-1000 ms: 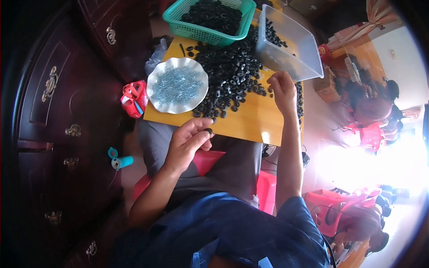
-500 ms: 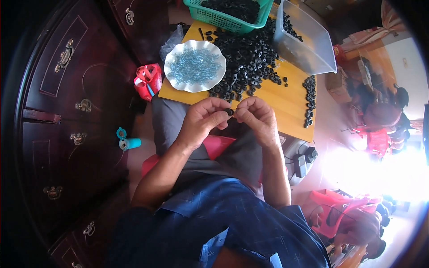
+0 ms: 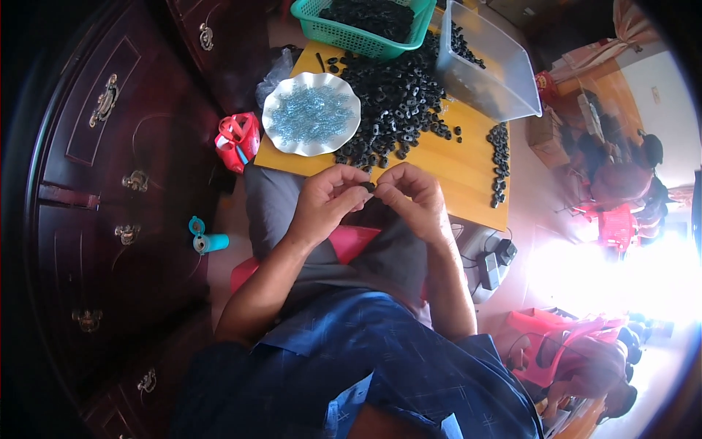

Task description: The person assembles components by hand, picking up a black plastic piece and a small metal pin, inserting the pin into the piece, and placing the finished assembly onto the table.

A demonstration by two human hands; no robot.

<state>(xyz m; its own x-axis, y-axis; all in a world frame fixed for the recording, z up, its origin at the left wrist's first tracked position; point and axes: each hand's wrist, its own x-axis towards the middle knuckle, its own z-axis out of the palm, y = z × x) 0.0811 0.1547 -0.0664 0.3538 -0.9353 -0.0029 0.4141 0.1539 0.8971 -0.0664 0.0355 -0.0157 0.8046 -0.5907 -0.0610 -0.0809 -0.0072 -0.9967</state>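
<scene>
Above my lap, at the table's near edge, both hands meet fingertip to fingertip. My left hand (image 3: 325, 205) pinches a small black plastic piece (image 3: 368, 187) between thumb and fingers. Against its right side, the thumb and forefinger of my right hand (image 3: 417, 203) are pressed together; anything between them is too small to make out. Just beyond the hands, a heap of similar black pieces (image 3: 395, 102) spreads over the table. Left of the heap, a white scalloped plate (image 3: 311, 150) holds many thin, shiny, bluish-silver small parts (image 3: 311, 110).
On the yellow wooden table (image 3: 468, 164) stand a green basket (image 3: 351, 42) of black pieces and a clear plastic bin (image 3: 504, 84). More black pieces (image 3: 499, 164) line the right edge. Dark drawers (image 3: 88, 183) rise at left, near a turquoise bottle (image 3: 212, 243). People sit at far right.
The right fingertips have come closer to the black piece, which now shows less between the fingers. The table and its contents appear shifted slightly left in the picture.
</scene>
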